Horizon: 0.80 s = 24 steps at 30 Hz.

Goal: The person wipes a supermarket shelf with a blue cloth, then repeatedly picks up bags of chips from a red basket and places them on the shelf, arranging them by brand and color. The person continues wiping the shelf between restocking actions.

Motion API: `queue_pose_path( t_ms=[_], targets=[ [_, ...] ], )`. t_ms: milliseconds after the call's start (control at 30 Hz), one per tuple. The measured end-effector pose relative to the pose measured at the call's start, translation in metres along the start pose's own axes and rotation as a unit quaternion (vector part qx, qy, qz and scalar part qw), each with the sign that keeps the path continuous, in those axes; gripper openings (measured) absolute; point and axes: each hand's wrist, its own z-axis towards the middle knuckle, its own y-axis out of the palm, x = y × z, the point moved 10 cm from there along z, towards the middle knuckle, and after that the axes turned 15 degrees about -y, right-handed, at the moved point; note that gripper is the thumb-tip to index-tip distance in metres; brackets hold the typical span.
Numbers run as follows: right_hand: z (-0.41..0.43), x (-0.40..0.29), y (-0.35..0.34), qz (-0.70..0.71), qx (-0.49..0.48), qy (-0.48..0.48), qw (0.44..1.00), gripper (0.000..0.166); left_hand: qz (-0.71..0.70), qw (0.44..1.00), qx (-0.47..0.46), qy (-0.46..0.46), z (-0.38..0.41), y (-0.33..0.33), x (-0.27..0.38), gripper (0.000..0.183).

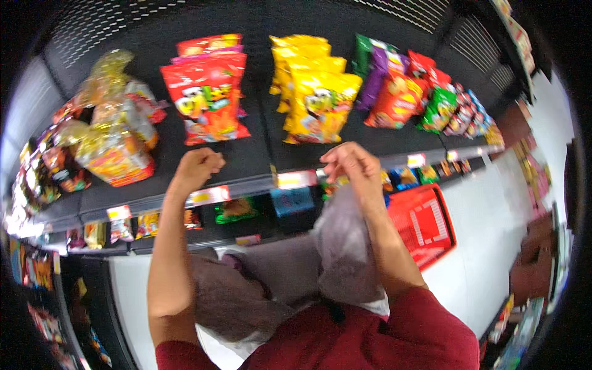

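Note:
My left hand [200, 167] is loosely curled above the front of a black store shelf [249, 159], just below a row of red snack bags [210, 101]. Nothing shows in its fingers. Over the shelf's front edge is my right hand [354, 162], fingers bent and apart, with no item visible in it. Yellow snack bags [323, 106] stand one behind another beyond it, not touched. To their right lean an orange-red snack bag [395, 99], purple and green bags, and smaller packs. At the left lie clear-wrapped snack packs [115, 152].
A red plastic shopping basket [421, 226] stands on the pale floor [481, 231] to the right, beside my leg. Price tags [296, 179] line the shelf edge. A lower shelf holds more packets [236, 210]. Other stocked shelving [46, 319] shows at lower left.

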Motion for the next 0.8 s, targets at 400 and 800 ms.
queue_pose_path(
  t_ms=[400, 800],
  targets=[
    [-0.334, 0.095, -0.366, -0.200, 0.293, 0.225, 0.908, 0.026, 0.048, 0.991, -0.119, -0.030, 0.005, 0.041, 0.009, 0.027],
    [-0.422, 0.179, -0.278, -0.297, 0.062, 0.548, 0.780, 0.057, 0.071, 0.990, -0.104, -0.064, 0.010, 0.043, 0.002, 0.029]
  ],
)
